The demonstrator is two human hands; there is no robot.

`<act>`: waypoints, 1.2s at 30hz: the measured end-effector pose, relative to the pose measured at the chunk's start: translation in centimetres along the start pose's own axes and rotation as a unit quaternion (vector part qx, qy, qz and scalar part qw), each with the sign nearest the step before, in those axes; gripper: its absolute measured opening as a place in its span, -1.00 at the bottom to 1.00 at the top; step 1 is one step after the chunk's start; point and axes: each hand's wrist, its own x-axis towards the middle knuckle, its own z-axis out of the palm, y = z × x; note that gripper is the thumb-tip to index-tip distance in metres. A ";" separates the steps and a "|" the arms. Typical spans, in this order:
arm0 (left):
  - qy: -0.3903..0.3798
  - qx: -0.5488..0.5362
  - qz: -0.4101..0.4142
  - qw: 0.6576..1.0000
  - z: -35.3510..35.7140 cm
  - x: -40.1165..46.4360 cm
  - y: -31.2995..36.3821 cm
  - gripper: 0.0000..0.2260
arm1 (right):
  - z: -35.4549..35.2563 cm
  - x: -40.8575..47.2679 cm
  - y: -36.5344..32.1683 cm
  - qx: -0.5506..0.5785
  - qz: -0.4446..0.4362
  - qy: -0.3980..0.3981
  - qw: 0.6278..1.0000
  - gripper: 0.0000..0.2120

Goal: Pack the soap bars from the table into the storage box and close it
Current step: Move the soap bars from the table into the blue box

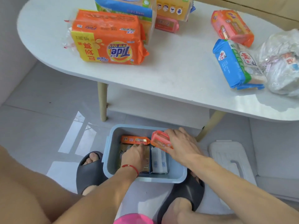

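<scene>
Nearest, between two slippered feet on the floor: box [161, 179], blue, open, partly filled. Inside, left hand [133, 156] pressed palm-down on a tan bar [146, 156], fingers spread flat, apparently nudging it into place rather than gripping. Beside that, a white bar [159, 160] lying flat; across the far end, an orange bar [135, 140].

Right hand [181, 145] over the box's far right corner, fingers curled round a pink bar [161, 141], held tilted, not yet set down; probably bound for the free space near the white bar.

Just right of the box, on the floor: lid [229, 159], white, off and lying flat.

Farther off, on the table [178, 70], plenty left: blue pack [234, 65] and pink pack [231, 26] toward the right, with a crumpled bag [283, 65] at the edge, contents unclear. On the left, a large Tide pack [106, 39], with a blue-and-yellow pack [129, 7] behind, a small pink bar [166, 24] and a yellow pack [174, 7] at the back.

By judgement, roughly a third to halfway through: four bars in or entering the box, six or so packs waiting. Large multipacks look a tight fit for what room remains. Closing untouched so far.
</scene>
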 end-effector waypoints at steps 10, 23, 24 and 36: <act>0.103 0.164 0.107 0.975 -2.0 -3.1 -4.3 -0.79 | 6.9 2.4 -4.3 -0.144 0.026 -0.088 0.985 -0.59; 0.120 0.116 0.117 0.979 -1.8 -3.0 -4.2 -0.81 | 10.8 0.4 -3.7 0.054 0.077 -0.077 0.993 -0.11; 0.123 0.114 0.119 0.979 -1.8 -3.0 -4.2 -0.79 | 10.8 0.3 -3.6 0.081 0.080 -0.088 0.990 -0.08; 0.176 0.133 0.003 0.975 -1.8 -3.3 -3.8 -0.52 | 10.0 1.3 -3.3 0.293 0.286 -0.244 0.879 -0.68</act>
